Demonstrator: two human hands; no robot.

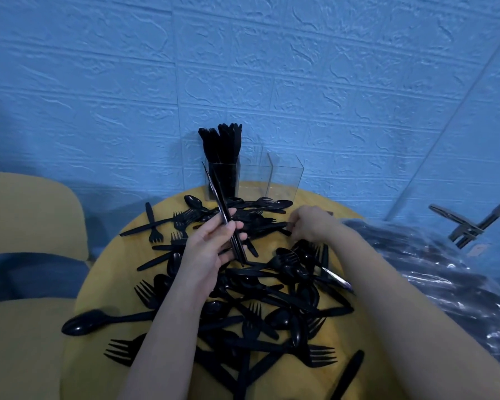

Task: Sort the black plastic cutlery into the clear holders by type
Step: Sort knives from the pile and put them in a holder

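Black plastic forks, spoons and knives lie in a loose pile (272, 301) across the round yellow table (367, 339). My left hand (211, 246) grips a small bundle of black knives (221, 209), their blades pointing up and away toward the holders. My right hand (312, 223) reaches into the far side of the pile and pinches a black knife (267, 228) lying there. Three clear holders stand at the table's far edge: the left holder (221, 180) is packed with upright knives, while the middle holder (253, 180) and right holder (286, 177) look empty.
A clear plastic bag (451, 281) of more black cutlery slumps at the table's right. Yellow chairs (26, 226) stand at the left. A blue textured wall (243, 67) rises right behind the holders. A metal stand (468, 226) leans at the far right.
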